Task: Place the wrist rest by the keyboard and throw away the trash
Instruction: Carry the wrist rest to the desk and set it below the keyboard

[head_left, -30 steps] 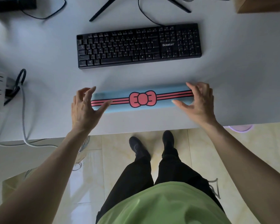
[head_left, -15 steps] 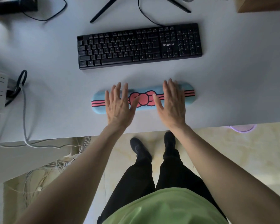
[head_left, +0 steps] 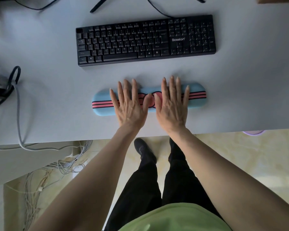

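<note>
On wrist rest [head_left: 102,104], flat left hand [head_left: 129,105], right hand [head_left: 171,104] hide bow.

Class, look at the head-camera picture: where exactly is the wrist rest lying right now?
The wrist rest lies mid-frame on the desk, nearer the person than the keyboard and apart from it, under the flat left hand and right hand.
</note>
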